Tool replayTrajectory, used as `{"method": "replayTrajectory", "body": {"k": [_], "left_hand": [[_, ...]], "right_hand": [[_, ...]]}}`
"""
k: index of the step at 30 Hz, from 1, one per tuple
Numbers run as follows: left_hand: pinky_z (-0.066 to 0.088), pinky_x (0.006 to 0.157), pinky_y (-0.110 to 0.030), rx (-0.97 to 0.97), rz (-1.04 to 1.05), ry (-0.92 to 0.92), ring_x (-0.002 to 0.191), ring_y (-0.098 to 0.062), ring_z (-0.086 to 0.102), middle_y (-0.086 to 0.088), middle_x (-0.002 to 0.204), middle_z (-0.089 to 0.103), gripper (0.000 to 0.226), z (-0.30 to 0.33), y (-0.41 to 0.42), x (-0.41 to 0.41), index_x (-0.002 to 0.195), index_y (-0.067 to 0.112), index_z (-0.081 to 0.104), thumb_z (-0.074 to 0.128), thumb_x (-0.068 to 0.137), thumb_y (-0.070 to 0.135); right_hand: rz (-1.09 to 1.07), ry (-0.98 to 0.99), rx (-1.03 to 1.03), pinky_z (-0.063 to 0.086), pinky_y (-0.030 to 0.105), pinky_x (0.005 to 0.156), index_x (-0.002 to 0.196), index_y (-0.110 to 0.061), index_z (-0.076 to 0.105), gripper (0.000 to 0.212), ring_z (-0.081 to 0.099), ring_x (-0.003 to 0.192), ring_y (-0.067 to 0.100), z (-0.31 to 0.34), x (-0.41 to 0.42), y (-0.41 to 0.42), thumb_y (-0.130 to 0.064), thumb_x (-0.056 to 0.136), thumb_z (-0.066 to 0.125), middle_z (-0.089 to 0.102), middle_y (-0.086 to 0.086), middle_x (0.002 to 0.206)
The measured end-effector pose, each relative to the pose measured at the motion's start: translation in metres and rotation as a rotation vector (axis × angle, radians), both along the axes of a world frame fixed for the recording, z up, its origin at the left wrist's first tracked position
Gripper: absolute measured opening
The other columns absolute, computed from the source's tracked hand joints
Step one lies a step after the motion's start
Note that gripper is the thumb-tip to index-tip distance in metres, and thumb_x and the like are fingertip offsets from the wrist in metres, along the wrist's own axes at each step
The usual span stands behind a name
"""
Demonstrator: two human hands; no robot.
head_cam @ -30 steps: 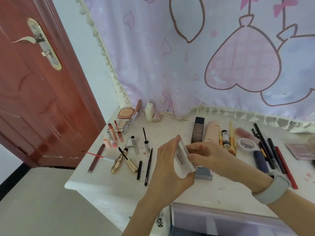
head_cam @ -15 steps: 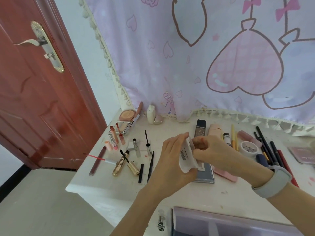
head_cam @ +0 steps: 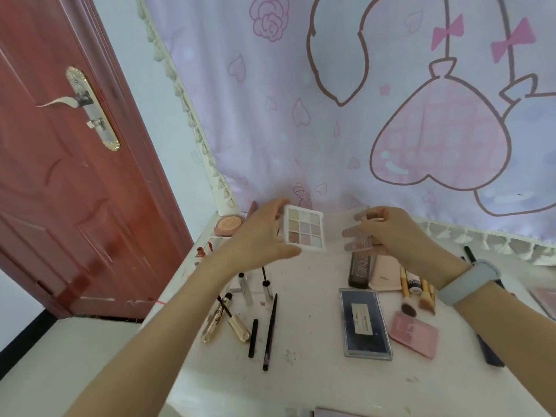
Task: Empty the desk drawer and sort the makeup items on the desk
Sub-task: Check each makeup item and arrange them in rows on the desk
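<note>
Above the desk (head_cam: 304, 383), a 9-pan eyeshadow palette (head_cam: 304, 232) is gripped by the left hand (head_cam: 258, 236); its clear lid (head_cam: 361, 236) (blurred) is pinched by the right hand (head_cam: 391, 233).

Red-brown door (head_cam: 60, 182) left — pink cartoon curtain (head_cam: 346, 115), pale wall (head_cam: 168, 121).

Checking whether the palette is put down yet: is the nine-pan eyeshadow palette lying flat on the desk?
No, the left hand holds the eyeshadow palette up above the desk, its pans facing the camera.
</note>
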State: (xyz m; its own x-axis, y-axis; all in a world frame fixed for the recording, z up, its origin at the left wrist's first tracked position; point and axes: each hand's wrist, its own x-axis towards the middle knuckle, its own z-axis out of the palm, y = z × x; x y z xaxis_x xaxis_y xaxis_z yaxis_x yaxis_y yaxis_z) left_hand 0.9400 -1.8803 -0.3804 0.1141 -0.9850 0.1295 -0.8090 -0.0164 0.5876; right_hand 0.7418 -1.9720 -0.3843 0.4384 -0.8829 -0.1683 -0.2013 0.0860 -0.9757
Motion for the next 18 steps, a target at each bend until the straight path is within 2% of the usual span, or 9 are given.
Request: {"method": "replayTrajectory", "body": {"k": [3, 6, 8, 9, 13, 15, 16, 17, 18], "left_hand": [[0.044, 0.093, -0.029, 0.191, 0.061, -0.035, 0.1, -0.012, 0.054, 0.003, 0.12, 0.052, 0.072, 0.001, -0.019, 0.024, 0.135, 0.017, 0.035, 0.074, 0.075, 0.025], [0.055, 0.084, -0.035, 0.354, 0.118, 0.144, 0.091, -0.014, 0.062, 0.01, 0.116, 0.051, 0.057, -0.01, -0.031, 0.038, 0.125, 0.014, 0.047, 0.073, 0.077, 0.028], [0.055, 0.083, -0.033, 0.389, 0.188, 0.27, 0.09, -0.016, 0.062, 0.01, 0.101, 0.048, 0.039, -0.014, -0.035, 0.04, 0.116, 0.013, 0.052, 0.067, 0.083, 0.028], [0.054, 0.084, -0.034, 0.4, 0.222, 0.302, 0.091, -0.018, 0.061, 0.008, 0.102, 0.045, 0.032, -0.016, -0.036, 0.039, 0.113, 0.01, 0.053, 0.063, 0.087, 0.027], [0.053, 0.088, -0.035, 0.475, 0.254, 0.255, 0.094, -0.019, 0.057, 0.006, 0.112, 0.031, 0.038, -0.025, -0.044, 0.04, 0.126, 0.005, 0.043, 0.05, 0.094, 0.024], [0.053, 0.086, -0.034, 0.504, 0.268, 0.206, 0.11, -0.017, 0.051, 0.005, 0.121, 0.032, 0.009, -0.028, -0.048, 0.042, 0.101, 0.015, 0.048, 0.048, 0.094, 0.02], [0.054, 0.081, -0.032, 0.508, 0.277, 0.174, 0.121, -0.017, 0.044, 0.004, 0.132, 0.031, 0.005, -0.027, -0.048, 0.041, 0.088, 0.017, 0.045, 0.046, 0.093, 0.018], [0.054, 0.075, -0.029, 0.512, 0.273, 0.16, 0.124, -0.017, 0.042, 0.003, 0.139, 0.028, 0.014, -0.027, -0.049, 0.039, 0.079, 0.018, 0.041, 0.045, 0.093, 0.015], [0.05, 0.068, -0.026, 0.534, 0.264, 0.143, 0.114, -0.016, 0.048, 0.0, 0.134, 0.033, 0.02, -0.031, -0.052, 0.042, 0.073, 0.019, 0.038, 0.044, 0.092, 0.013]], "right_hand": [[-0.001, -0.039, 0.027, 0.059, 0.028, 0.055, 0.103, -0.004, 0.054, 0.017, 0.069, 0.061, 0.024, -0.007, 0.017, -0.01, 0.003, 0.088, 0.052, 0.07, 0.015, 0.088], [0.015, -0.024, 0.063, 0.058, 0.027, 0.053, 0.097, -0.006, 0.053, 0.014, 0.068, 0.055, 0.021, -0.018, 0.039, -0.014, 0.004, 0.087, 0.054, 0.069, 0.015, 0.084], [0.018, 0.041, 0.052, 0.058, 0.026, 0.052, 0.093, -0.008, 0.051, 0.012, 0.067, 0.052, 0.019, -0.029, 0.05, -0.019, 0.003, 0.088, 0.053, 0.068, 0.013, 0.08], [0.024, 0.072, 0.04, 0.057, 0.026, 0.053, 0.093, -0.008, 0.051, 0.012, 0.066, 0.052, 0.019, -0.034, 0.055, -0.021, 0.003, 0.088, 0.052, 0.067, 0.013, 0.079], [0.071, 0.17, 0.026, 0.055, 0.026, 0.055, 0.1, -0.006, 0.047, 0.014, 0.063, 0.059, 0.022, -0.048, 0.067, -0.025, 0.003, 0.089, 0.048, 0.064, 0.018, 0.089], [0.073, 0.19, 0.038, 0.054, 0.024, 0.051, 0.102, -0.003, 0.046, 0.014, 0.061, 0.058, 0.022, -0.054, 0.073, -0.027, 0.004, 0.09, 0.047, 0.064, 0.023, 0.096], [0.074, 0.194, 0.043, 0.053, 0.023, 0.051, 0.102, -0.002, 0.047, 0.014, 0.061, 0.058, 0.022, -0.056, 0.076, -0.028, 0.004, 0.09, 0.046, 0.064, 0.025, 0.099], [0.074, 0.203, 0.044, 0.053, 0.023, 0.05, 0.101, 0.0, 0.048, 0.013, 0.061, 0.058, 0.022, -0.058, 0.079, -0.029, 0.005, 0.09, 0.046, 0.064, 0.025, 0.101], [0.075, 0.211, 0.042, 0.054, 0.024, 0.05, 0.102, 0.001, 0.049, 0.013, 0.062, 0.058, 0.022, -0.061, 0.082, -0.03, 0.005, 0.09, 0.045, 0.065, 0.026, 0.102]]}}
